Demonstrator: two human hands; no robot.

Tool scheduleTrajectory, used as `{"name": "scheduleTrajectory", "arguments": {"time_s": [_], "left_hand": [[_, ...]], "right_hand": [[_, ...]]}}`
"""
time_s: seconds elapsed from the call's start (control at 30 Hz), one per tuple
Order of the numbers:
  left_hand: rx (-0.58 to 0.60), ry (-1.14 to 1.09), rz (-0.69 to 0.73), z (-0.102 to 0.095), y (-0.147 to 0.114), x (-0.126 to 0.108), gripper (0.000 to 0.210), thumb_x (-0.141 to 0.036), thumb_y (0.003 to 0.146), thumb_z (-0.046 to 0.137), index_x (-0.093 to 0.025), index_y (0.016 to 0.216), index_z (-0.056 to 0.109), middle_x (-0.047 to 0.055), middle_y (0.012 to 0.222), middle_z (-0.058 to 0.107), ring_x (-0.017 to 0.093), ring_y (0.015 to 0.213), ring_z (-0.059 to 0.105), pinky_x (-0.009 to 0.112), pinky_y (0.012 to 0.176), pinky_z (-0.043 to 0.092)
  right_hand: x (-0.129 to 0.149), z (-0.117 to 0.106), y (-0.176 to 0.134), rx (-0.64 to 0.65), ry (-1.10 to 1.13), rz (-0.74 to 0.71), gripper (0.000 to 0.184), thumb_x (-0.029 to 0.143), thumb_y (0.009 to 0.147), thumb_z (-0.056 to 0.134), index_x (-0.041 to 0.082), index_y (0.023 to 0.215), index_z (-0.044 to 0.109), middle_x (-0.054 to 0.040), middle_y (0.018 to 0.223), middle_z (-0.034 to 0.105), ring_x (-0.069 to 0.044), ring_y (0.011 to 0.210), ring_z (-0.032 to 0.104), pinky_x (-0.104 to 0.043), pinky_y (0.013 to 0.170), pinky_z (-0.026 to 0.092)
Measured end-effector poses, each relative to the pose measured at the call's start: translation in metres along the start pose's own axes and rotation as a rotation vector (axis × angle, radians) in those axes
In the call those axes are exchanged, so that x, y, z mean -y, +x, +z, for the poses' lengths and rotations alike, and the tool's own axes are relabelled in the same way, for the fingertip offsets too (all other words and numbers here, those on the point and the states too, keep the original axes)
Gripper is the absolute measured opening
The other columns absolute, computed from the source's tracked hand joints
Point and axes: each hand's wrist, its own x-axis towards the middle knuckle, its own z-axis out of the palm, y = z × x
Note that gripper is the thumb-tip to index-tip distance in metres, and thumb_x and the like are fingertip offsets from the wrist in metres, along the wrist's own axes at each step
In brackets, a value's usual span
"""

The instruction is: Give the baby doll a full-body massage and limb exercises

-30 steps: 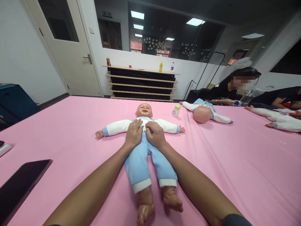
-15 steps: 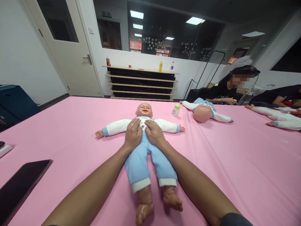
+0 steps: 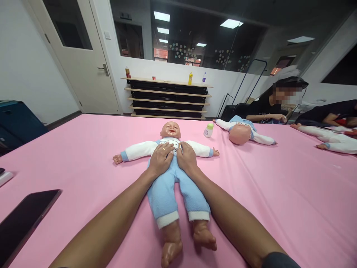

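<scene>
A baby doll (image 3: 164, 193) in a white and blue outfit lies on its back on the pink-covered table (image 3: 92, 149), head away from me and arms stretched to the sides. My left hand (image 3: 161, 159) rests flat on the left side of its chest and belly, with a ring on one finger. On the other side of the chest lies my right hand (image 3: 186, 158), fingers extended over the cloth. Both palms touch the outfit, and neither hand grasps anything. Part of the printed face on the doll's chest shows between the hands.
A small bottle with a green cap (image 3: 208, 130) stands right of the doll's head. Further right lies a second doll (image 3: 240, 134), and another doll (image 3: 331, 139) beyond it. Two people sit at the far right. A phone (image 3: 26, 223) lies at the left edge.
My left hand has shifted right across the doll's chest, its fingers now angled inward. My right hand has moved slightly right, its fingers pointing more upward. The doll stays in place.
</scene>
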Motion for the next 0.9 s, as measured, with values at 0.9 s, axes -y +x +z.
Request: {"name": "scheduleTrajectory", "arguments": {"time_s": [0.9], "left_hand": [[-0.121, -0.068, 0.051, -0.001, -0.003, -0.002, 0.036, -0.019, 0.087, 0.043, -0.026, 0.115, 0.064, -0.002, 0.123, 0.062, 0.017, 0.131, 0.045, 0.044, 0.115, 0.034]], "right_hand": [[-0.004, 0.003, 0.001, 0.053, -0.010, 0.055, 0.027, 0.027, 0.091, 0.036, 0.016, 0.096, 0.059, -0.0093, 0.100, 0.062, -0.019, 0.095, 0.055, -0.032, 0.090, 0.043]]}}
